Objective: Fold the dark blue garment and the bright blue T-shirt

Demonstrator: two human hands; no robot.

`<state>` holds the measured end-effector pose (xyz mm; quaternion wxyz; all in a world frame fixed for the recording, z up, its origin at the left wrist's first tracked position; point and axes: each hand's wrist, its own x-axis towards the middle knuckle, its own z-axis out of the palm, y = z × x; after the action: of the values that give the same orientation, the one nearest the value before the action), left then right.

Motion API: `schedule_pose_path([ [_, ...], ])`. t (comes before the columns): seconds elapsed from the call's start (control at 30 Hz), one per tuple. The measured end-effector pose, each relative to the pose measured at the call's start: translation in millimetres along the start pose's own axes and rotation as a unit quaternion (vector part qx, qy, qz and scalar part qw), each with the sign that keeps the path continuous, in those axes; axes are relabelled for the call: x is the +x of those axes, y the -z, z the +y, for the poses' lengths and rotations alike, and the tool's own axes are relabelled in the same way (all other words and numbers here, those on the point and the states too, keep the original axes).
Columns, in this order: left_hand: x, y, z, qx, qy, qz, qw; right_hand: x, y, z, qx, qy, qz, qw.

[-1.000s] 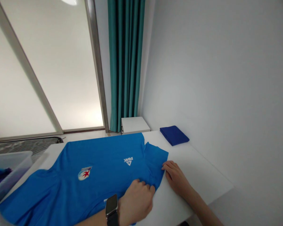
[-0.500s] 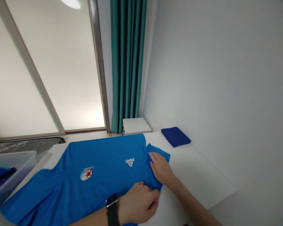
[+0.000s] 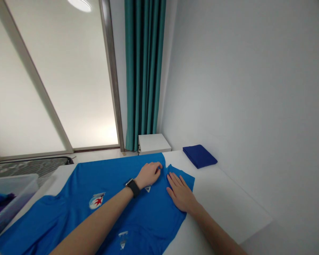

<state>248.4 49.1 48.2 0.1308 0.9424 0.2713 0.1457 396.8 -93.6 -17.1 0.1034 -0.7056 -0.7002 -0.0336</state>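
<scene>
A blue T-shirt (image 3: 117, 187) with a white logo and a round red-and-white emblem lies spread over the white table. My left hand (image 3: 149, 174), with a black watch (image 3: 132, 187) on its wrist, reaches across the shirt to its far right part. Its fingers are curled together on the fabric near the sleeve seam; the fingertips are partly hidden. Flat on the short sleeve beside it rests my right hand (image 3: 181, 193), fingers stretched out. Some white print (image 3: 123, 240) shows on the cloth nearer to me.
A folded dark blue cloth (image 3: 199, 156) lies on the white table (image 3: 223, 198) by the wall. At left stands a clear plastic bin (image 3: 21, 202) with blue and purple fabric. Behind the table are a white cabinet (image 3: 153, 142), a green curtain (image 3: 145, 78) and frosted sliding doors (image 3: 63, 78).
My left hand has moved away from me, from the near part of the shirt up to the sleeve seam. The near cloth now lies further spread, showing more print. My right hand stays on the sleeve.
</scene>
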Motion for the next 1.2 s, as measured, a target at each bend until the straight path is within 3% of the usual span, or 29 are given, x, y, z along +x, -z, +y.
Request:
schedule_pose_path([
  [0.23,28,-26.8,2,-0.011,0.011,-0.008,1.0,0,-2,0,0.005,-0.008,0.006,1.0],
  [0.5,22,-44.2,9,0.007,0.055,0.031,0.998,0,-5,-1,0.011,-0.034,0.014,0.999],
  [0.63,20,-48.4,6,0.016,0.042,0.041,0.998,2,-2,3,0.024,-0.045,0.019,0.998],
  [0.87,17,-45.4,7,0.028,0.023,0.027,0.999,51,14,43,0.07,-0.056,0.044,0.995],
  [1.03,17,-42.3,8,0.026,0.026,0.016,0.999,82,4,60,0.091,-0.082,0.059,0.991],
  [1.2,17,-44.0,7,0.02,0.024,0.018,0.999,84,-7,59,0.117,-0.088,0.047,0.988],
])
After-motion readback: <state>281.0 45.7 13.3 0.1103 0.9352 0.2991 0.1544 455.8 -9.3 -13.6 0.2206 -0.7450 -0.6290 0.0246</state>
